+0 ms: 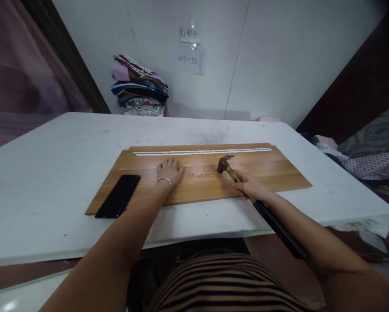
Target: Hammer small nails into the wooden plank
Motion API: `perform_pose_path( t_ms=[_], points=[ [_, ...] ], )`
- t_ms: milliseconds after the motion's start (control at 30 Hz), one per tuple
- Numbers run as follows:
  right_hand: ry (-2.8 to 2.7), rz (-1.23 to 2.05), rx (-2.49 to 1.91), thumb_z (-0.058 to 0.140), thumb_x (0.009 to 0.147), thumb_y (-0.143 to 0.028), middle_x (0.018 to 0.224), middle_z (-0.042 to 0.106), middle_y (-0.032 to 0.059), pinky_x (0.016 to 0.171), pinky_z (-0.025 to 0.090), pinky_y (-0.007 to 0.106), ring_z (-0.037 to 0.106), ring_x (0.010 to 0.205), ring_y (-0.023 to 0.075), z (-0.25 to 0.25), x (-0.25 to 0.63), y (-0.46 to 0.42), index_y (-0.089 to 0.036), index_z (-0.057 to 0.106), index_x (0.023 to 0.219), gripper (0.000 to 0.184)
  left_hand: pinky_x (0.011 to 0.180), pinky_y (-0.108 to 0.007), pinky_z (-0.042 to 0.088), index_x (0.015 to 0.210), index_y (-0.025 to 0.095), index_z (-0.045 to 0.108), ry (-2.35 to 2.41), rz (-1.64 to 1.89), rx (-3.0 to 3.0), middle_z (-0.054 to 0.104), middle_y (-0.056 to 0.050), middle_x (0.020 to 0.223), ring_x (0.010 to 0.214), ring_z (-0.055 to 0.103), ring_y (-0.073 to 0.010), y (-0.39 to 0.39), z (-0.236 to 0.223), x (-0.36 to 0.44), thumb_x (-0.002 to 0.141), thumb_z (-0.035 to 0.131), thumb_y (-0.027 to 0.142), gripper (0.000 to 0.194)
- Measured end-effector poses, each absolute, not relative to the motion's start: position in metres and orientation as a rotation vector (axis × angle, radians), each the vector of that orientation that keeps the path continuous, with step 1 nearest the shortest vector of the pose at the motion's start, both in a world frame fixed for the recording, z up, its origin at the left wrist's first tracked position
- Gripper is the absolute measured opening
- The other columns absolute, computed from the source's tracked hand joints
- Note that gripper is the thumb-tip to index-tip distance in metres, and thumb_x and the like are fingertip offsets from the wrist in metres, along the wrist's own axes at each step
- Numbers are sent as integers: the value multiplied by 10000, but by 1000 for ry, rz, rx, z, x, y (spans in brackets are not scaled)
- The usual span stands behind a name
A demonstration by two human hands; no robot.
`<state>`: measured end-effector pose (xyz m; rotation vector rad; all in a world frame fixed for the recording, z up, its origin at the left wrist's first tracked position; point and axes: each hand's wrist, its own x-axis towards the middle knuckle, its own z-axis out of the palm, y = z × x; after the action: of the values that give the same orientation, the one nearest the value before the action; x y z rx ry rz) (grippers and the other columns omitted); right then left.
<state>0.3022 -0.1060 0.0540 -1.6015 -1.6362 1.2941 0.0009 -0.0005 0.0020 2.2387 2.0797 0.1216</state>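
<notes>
A long wooden board (pixel 272 171) lies flat on the white table (pixel 51 164). My left hand (pixel 170 170) rests palm down on the board with its fingers flat; a thin bracelet circles the wrist. My right hand (pixel 251 186) is wrapped round the handle of a claw hammer (pixel 226 164), close under the head. The hammer's head sits at the right end of a short row of several small nails (pixel 202 175) standing in the board. The black end of the handle runs back along my forearm.
A black phone (pixel 119 201) lies on the board's left end. A pale strip (pixel 202 151) runs along the board's far edge. Folded cloths (pixel 138 86) are stacked against the wall behind the table. Patterned fabric (pixel 376 167) lies off the right edge.
</notes>
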Motion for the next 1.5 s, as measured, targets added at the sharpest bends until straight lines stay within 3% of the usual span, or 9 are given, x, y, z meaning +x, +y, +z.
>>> perform_pose_path(
  t_ms=[300,533,1500],
  points=[
    [-1630,1285,-1644,567,753,-150,484,436,-119,365,339,215,435,355,111,67,300,-108,-203,548,1149,400,1163,-481,331,1445,206,562,2084,111,2244,475,-126,1597,1479,381,-294,-1,2,1,993,310,454,574],
    [-1631,1296,-1601,571,755,-176,463,450,-115,356,333,217,417,343,107,57,301,-106,-216,532,1018,269,1157,-470,338,1406,218,586,2087,115,2240,492,-122,1583,1474,388,-288,0,2,1,992,307,458,554],
    [-1631,1315,-1600,578,767,-171,480,447,-113,357,340,216,440,347,108,55,303,-105,-229,514,1005,253,1144,-480,343,1393,216,595,2079,128,2260,518,-126,1562,1450,415,-300,1,-1,0,991,308,455,549]
  ],
)
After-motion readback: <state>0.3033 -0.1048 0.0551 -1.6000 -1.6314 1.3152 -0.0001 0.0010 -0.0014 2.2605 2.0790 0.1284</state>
